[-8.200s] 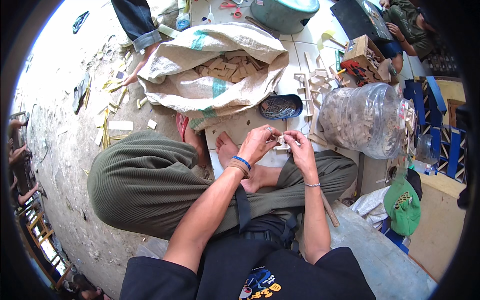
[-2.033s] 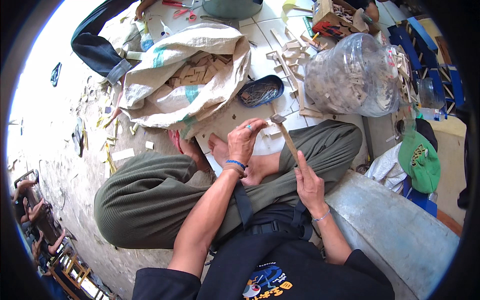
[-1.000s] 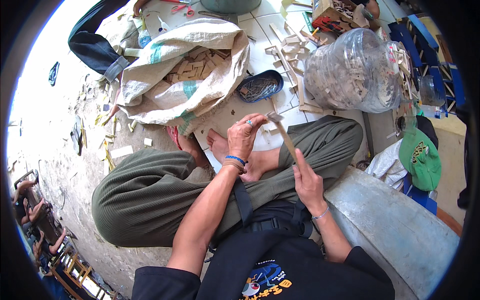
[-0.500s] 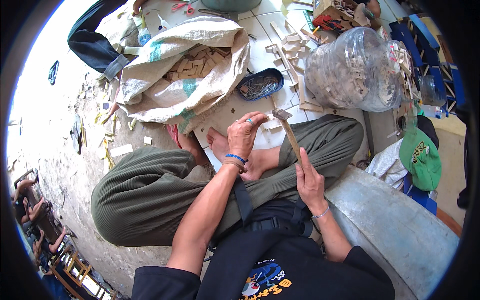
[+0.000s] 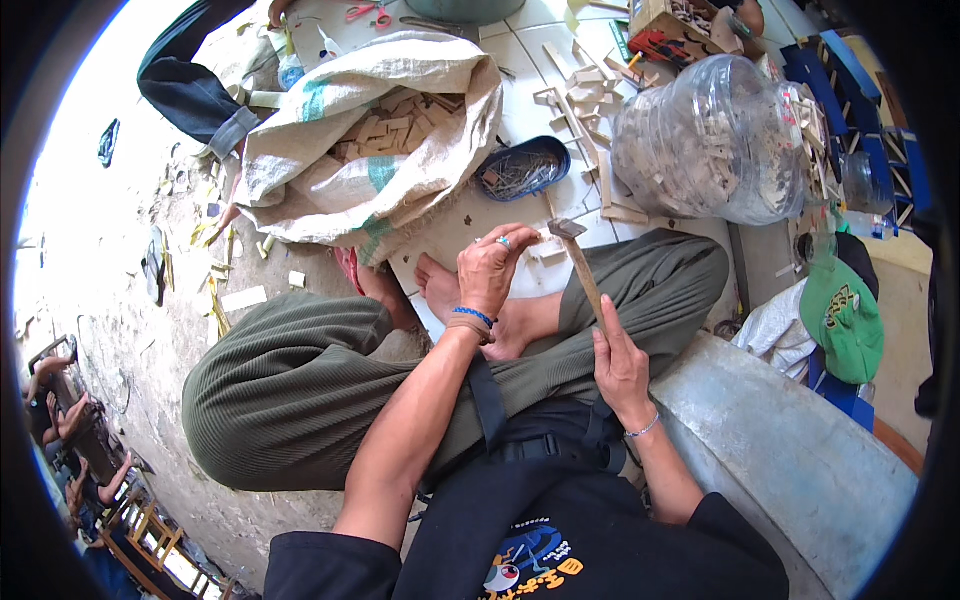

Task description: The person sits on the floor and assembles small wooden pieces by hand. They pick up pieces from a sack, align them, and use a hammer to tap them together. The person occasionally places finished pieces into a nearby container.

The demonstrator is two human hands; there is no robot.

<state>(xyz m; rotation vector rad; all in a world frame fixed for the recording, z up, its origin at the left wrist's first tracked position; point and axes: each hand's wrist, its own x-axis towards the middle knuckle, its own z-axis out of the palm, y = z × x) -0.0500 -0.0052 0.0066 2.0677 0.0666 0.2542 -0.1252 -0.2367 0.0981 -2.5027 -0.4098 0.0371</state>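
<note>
My right hand (image 5: 622,365) is wrapped round the lower handle of a hammer (image 5: 586,275). The hammer's metal head hangs over the tiles just beyond my crossed legs. Close to its left, the fingers of my left hand (image 5: 488,270) are pinched together, pointing right. They are at a small pale wooden piece (image 5: 546,250) under the hammer head; whatever is between the fingertips is too small to make out. A dark blue oval tray (image 5: 567,163) holding many thin nails lies beyond my hands.
A woven sack (image 5: 285,185) of small wood blocks stands at the far left. Joined wooden strips (image 5: 603,180) lie on the tiles beside a large clear plastic jar (image 5: 700,140). A green cap (image 5: 842,310) hangs at right, near a grey metal surface (image 5: 780,440). Another person's sleeve (image 5: 200,100) shows far left.
</note>
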